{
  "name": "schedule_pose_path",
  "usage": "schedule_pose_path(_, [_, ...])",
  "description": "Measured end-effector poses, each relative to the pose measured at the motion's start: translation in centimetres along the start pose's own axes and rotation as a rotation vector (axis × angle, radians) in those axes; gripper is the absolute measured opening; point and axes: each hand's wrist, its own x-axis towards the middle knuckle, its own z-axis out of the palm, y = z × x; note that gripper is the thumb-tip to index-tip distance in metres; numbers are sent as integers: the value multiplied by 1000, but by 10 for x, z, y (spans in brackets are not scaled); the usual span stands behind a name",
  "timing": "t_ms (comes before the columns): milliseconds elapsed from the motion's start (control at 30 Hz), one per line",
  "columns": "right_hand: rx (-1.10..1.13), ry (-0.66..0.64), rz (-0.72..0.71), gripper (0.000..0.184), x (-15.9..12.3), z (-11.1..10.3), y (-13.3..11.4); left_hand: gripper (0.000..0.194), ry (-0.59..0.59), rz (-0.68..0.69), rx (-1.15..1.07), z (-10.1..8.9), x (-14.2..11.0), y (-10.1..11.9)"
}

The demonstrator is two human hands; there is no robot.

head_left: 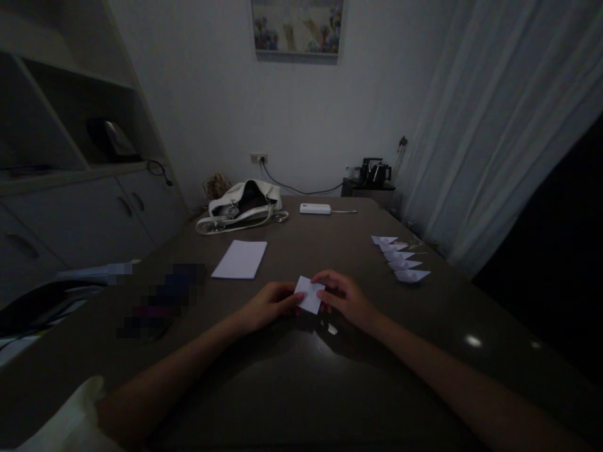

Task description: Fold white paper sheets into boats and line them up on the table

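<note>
A small folded white paper [309, 294] is held just above the dark table [301, 376], in front of me. My left hand [271, 304] pinches its left edge with closed fingers. My right hand [343, 296] grips its right side, fingers curled over the top corner. A stack of white paper sheets [240, 258] lies flat on the table beyond my left hand. Several folded white paper pieces [400, 257] lie in a row at the right of the table.
A white handbag [242, 205] sits at the table's far end, beside a white power bank [315, 208] with a cable. A kettle [375, 171] stands on a side stand by the curtain [494, 125]. Cabinets [85, 213] line the left wall.
</note>
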Motion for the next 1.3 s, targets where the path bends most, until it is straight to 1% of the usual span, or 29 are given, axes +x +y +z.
schedule_pose_path(67, [-10,42,0,17,1,-1,1,33,76,60,-28,2,0,1])
schedule_pose_path(133, [-5,72,1,16,2,-1,2,42,144,91,-63,3,0,2])
schedule_pose_path(167, [9,78,4,16,3,-1,2,43,171,98,-73,4,0,3])
schedule_pose_path(233, [46,73,19,17,4,-1,2,36,207,117,-66,4,0,3])
schedule_pose_path(300, [82,55,30,19,4,-2,2,27,207,118,-47,3,1,3])
schedule_pose_path(367, [92,43,25,21,3,-3,1,25,180,102,-58,2,1,3])
schedule_pose_path(533, [40,64,-16,22,1,-6,-1,36,136,105,-164,0,0,7])
schedule_pose_path(633, [38,59,-23,22,1,-7,-1,34,123,104,-187,1,-1,8])
schedule_pose_path(800, [14,82,-15,21,0,-6,-1,32,155,96,-191,1,-1,8])
schedule_pose_path(933, [-12,133,-29,22,1,-4,-1,36,210,146,-178,1,-1,11])
schedule_pose_path(1000, [-27,147,-50,22,1,-4,-1,32,237,157,-180,0,0,11])
schedule_pose_path(1100, [-43,152,-78,21,2,-4,0,27,245,142,-159,-1,1,11])
schedule_pose_path(1300, [-63,173,-105,24,3,-4,3,30,272,128,-172,-1,3,7])
